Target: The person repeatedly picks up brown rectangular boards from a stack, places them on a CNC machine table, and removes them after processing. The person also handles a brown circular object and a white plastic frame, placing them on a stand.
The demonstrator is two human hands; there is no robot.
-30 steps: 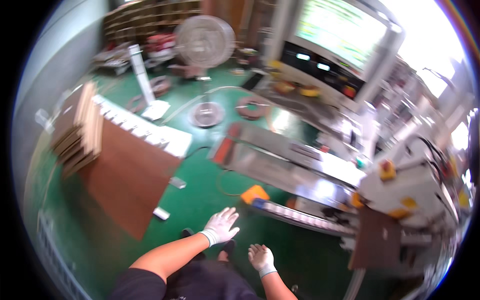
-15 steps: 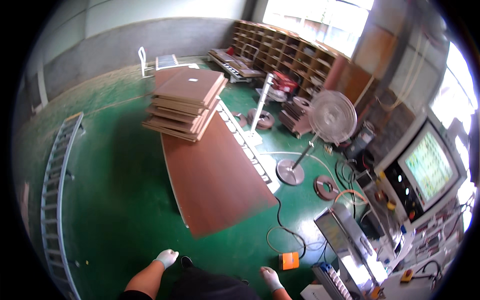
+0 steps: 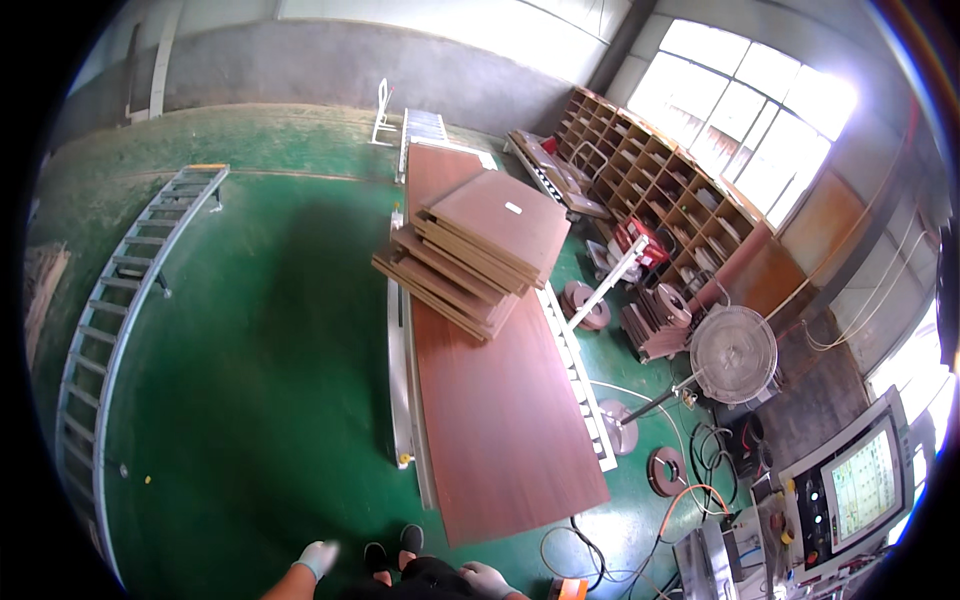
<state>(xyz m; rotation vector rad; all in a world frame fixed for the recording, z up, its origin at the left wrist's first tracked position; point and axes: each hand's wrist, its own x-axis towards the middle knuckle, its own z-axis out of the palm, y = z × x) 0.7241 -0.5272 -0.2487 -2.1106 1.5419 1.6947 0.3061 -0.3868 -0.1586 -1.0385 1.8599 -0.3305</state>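
Head view: the person's left hand (image 3: 319, 557), in a white glove, hangs low over the green floor (image 3: 260, 400), left of the dark shoes (image 3: 411, 540) and well apart from any board; it is blurred, so I cannot tell whether its fingers are apart or together. The gloved right hand (image 3: 485, 580) is at the near edge beside the dark clothing, partly cut off, and I cannot tell how its fingers stand either. Just beyond it lies the near end of a long reddish-brown board (image 3: 510, 430), flat on a white-framed roller conveyor (image 3: 400, 400) that runs away toward the far wall. On the board's farther part rests a stack of brown panels (image 3: 500, 225), its layers turned unevenly against one another, with a small white label (image 3: 513, 208) on top. A ladder-like metal frame (image 3: 108, 310) stands on the left. To the right are a round fan (image 3: 733, 355) on a stand, a brown coil (image 3: 667, 471) on the floor and, nearer, a lit screen (image 3: 865, 485). Wooden pigeonhole shelving (image 3: 650, 165) lines the far right, below a bright window (image 3: 745, 95).
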